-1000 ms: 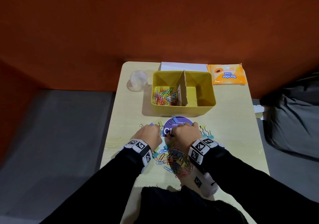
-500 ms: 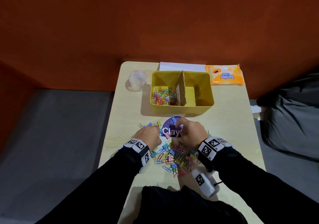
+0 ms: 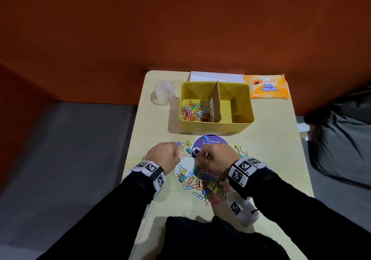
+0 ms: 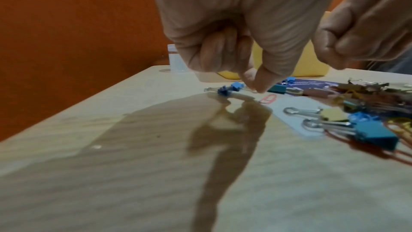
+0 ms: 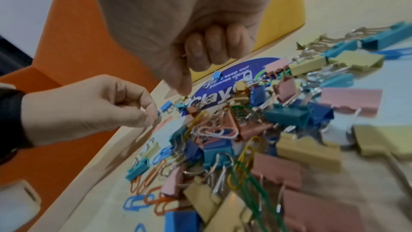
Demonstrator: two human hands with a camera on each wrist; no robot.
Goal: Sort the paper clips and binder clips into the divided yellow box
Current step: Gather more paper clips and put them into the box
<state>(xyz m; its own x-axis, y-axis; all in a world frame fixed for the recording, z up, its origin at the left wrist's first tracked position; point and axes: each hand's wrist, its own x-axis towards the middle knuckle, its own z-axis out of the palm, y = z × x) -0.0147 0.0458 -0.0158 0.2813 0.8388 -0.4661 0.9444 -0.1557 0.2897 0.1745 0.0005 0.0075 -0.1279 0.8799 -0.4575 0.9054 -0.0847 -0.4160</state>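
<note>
The yellow box (image 3: 244, 107) stands at the back of the table, split by a cardboard divider (image 3: 216, 101). Its left half holds coloured paper clips (image 3: 193, 111); the right half looks almost bare. A mixed pile of clips (image 3: 206, 181) (image 5: 245, 130) lies at the near side. My left hand (image 3: 163, 155) (image 4: 254, 86) pinches thumb and forefinger down at the wire handle of a small blue binder clip (image 4: 233, 86) (image 3: 179, 143). A pink paper clip (image 4: 268, 98) lies just beside it. My right hand (image 3: 215, 159) (image 5: 185, 84) hovers over the pile, fingers curled, a bit of wire showing between them.
A clear plastic cup (image 3: 164, 92) stands left of the box and an orange tissue pack (image 3: 267, 87) to its right. White paper (image 3: 216, 76) lies behind the box. A purple round sticker (image 3: 212, 142) lies under some clips. A white tagged device (image 3: 242, 212) rests near my right wrist.
My hands were close together at the purple sticker. The left hand has moved out to the left onto the small blue binder clip; the right hand stays over the pile.
</note>
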